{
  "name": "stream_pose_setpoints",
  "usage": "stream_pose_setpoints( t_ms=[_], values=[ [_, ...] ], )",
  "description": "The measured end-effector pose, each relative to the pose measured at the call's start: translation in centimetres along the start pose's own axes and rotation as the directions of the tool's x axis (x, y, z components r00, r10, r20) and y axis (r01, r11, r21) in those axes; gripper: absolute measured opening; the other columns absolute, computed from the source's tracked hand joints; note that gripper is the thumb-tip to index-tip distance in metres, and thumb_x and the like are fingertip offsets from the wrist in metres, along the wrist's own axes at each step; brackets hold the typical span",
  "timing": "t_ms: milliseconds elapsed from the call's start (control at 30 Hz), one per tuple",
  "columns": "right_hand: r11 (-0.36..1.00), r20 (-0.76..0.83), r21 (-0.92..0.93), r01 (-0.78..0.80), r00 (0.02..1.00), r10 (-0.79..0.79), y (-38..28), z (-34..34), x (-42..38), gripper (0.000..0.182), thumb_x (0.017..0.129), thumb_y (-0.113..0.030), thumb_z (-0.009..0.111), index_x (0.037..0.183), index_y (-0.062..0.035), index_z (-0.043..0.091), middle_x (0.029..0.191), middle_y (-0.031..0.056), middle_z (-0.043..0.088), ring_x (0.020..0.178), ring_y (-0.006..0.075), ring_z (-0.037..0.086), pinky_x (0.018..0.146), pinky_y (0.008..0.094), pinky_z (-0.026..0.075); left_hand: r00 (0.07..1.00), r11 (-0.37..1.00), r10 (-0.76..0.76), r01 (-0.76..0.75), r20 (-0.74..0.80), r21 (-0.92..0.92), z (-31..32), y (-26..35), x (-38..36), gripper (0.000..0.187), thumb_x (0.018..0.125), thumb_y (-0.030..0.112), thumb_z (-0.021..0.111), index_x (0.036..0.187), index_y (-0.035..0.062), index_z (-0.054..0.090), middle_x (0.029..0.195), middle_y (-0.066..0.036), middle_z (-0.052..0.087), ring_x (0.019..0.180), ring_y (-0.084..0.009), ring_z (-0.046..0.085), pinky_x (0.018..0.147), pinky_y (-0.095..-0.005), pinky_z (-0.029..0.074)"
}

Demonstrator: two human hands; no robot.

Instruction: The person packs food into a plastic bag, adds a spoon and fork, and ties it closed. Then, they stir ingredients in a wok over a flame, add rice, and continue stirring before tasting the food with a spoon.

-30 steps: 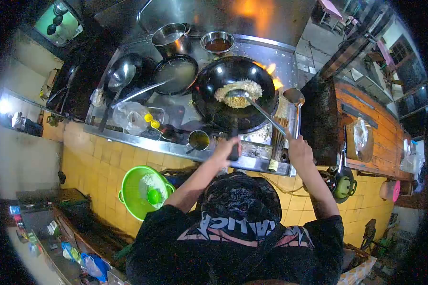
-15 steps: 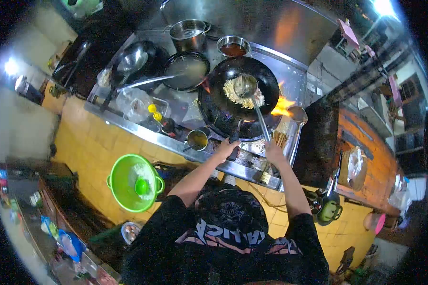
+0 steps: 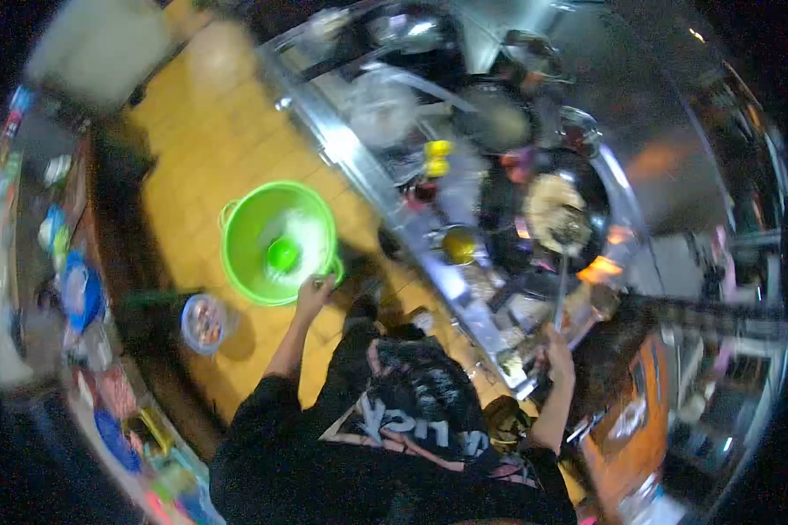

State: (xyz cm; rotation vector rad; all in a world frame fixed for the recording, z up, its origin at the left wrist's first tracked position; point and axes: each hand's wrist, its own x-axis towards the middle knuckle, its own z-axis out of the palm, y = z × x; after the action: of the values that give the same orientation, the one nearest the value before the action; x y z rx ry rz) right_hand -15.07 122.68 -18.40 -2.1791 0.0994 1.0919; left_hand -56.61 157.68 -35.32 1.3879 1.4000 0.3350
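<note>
My right hand (image 3: 557, 352) is wrapped round the handle of a long metal ladle (image 3: 562, 284). The ladle's bowl rests against pale food (image 3: 552, 206), possibly rice or noodles, in a black wok (image 3: 594, 179). Flames rise at the wok's near right side. My left hand (image 3: 317, 289) is over the floor, by the lower right rim and handle of a bright green plastic basin (image 3: 236, 262). Motion blurs its fingers, and contact with the basin cannot be made out. Inside the basin sit a small green scoop (image 3: 282, 254) and something white.
Along the steel stove edge (image 3: 341, 144) stand yellow-capped bottles (image 3: 437, 159) and a cup of yellowish liquid (image 3: 458, 245). Beyond are a dark pan (image 3: 492, 118) and a bowl (image 3: 578, 129). A small tub (image 3: 205, 324) stands left of me. A wooden board (image 3: 622, 429) lies to the right.
My left hand has let go of the wok's handle and swung left to the green basin. My view has turned left. The right hand keeps hold of the ladle in the wok.
</note>
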Motion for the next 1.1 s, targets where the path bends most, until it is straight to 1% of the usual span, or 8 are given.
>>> stream_pose_setpoints(
  t_ms=[167,267,333,500,633,800,933,1100],
  values=[
    [0.980,-0.035,-0.133,0.149,0.987,-0.155,1.7,1.4,0.8,0.032,0.090,-0.035,0.048,0.100,-0.0042,0.048,0.061,0.0035,0.047,0.042,0.0148,0.046,0.038,0.0296,0.040,0.871,0.984,-0.174,0.163,-0.459,-0.065,-6.9,-5.9,6.7,0.052,0.073,0.042,0.065,0.095,-0.0046,0.057,0.084,-0.021,0.062,0.081,-0.0293,0.059,0.075,-0.0365,0.046],
    [0.320,-0.024,-0.833,0.452,0.548,-0.836,2.4,2.3,1.0,0.038,0.089,-0.024,0.051,0.115,0.0018,0.044,0.081,0.0089,0.052,0.062,0.0185,0.054,0.057,0.0309,0.047,0.821,0.845,-0.500,0.393,-0.276,-0.364,-7.0,-7.6,10.7,0.058,0.071,0.040,0.066,0.107,-0.0039,0.051,0.093,-0.022,0.060,0.091,-0.0316,0.058,0.082,-0.0374,0.045],
    [0.496,-0.010,-0.737,0.459,0.726,-0.688,1.8,1.4,1.2,0.040,0.088,-0.022,0.051,0.119,0.0021,0.042,0.089,0.0115,0.054,0.075,0.0207,0.054,0.069,0.0315,0.045,0.783,0.870,-0.376,0.483,-0.496,0.102,-6.0,-8.8,12.7,0.072,0.071,0.039,0.066,0.122,-0.0027,0.038,0.104,-0.024,0.056,0.099,-0.0312,0.056,0.084,-0.0367,0.046],
    [0.800,-0.014,-0.488,0.349,0.913,-0.407,-6.2,6.7,-6.7,0.049,0.080,-0.024,0.062,0.118,0.0018,0.045,0.109,0.0229,0.053,0.100,0.0348,0.052,0.089,0.0401,0.039,0.368,0.537,-0.821,0.757,-0.436,-0.371,-3.1,-15.1,17.6,0.082,0.072,0.030,0.066,0.127,-0.0126,0.023,0.108,-0.024,0.054,0.093,-0.0296,0.059,0.075,-0.0354,0.051],
    [0.190,0.079,-0.922,0.338,0.644,-0.761,-0.3,3.3,-5.7,0.041,0.080,-0.021,0.061,0.112,0.0005,0.049,0.096,0.0183,0.057,0.088,0.0331,0.054,0.082,0.0391,0.042,0.547,0.346,-0.836,0.476,-0.036,-0.809,-4.7,-15.7,17.6,0.056,0.076,0.005,0.058,0.123,-0.0083,0.031,0.099,-0.023,0.057,0.056,-0.0301,0.061,0.044,-0.0335,0.049],
    [0.857,-0.126,-0.498,0.132,0.967,-0.221,-8.2,9.7,-9.6,0.043,0.079,-0.017,0.060,0.118,-0.0008,0.048,0.121,0.0198,0.045,0.110,0.0331,0.045,0.085,0.0365,0.044,0.625,0.925,-0.168,0.367,-0.763,0.096,-6.4,-12.4,16.7,0.055,0.072,-0.003,0.051,0.125,0.0034,0.037,0.109,-0.026,0.048,0.095,-0.0376,0.054,0.075,-0.0441,0.046],
    [0.306,0.086,-0.812,0.498,0.619,-0.781,-4.4,10.2,-7.5,0.040,0.082,-0.014,0.059,0.116,0.0016,0.046,0.119,0.0185,0.045,0.095,0.0254,0.051,0.079,0.0344,0.046,0.834,0.874,0.056,0.224,-0.549,0.430,-7.5,-11.2,16.2,0.059,0.073,-0.004,0.047,0.129,0.0099,0.038,0.116,-0.028,0.041,0.105,-0.0404,0.045,0.088,-0.0455,0.039],
    [0.358,0.090,-0.836,0.415,0.749,-0.657,-1.5,9.4,-7.8,0.035,0.078,-0.006,0.060,0.111,-0.0004,0.053,0.122,0.0183,0.046,0.103,0.0280,0.052,0.077,0.0330,0.049,0.899,0.690,0.247,0.099,-0.362,0.717,-8.5,-10.8,16.8,0.059,0.073,-0.006,0.046,0.127,0.0193,0.043,0.121,-0.024,0.039,0.099,-0.0384,0.045,0.082,-0.0437,0.045]
  ],
)
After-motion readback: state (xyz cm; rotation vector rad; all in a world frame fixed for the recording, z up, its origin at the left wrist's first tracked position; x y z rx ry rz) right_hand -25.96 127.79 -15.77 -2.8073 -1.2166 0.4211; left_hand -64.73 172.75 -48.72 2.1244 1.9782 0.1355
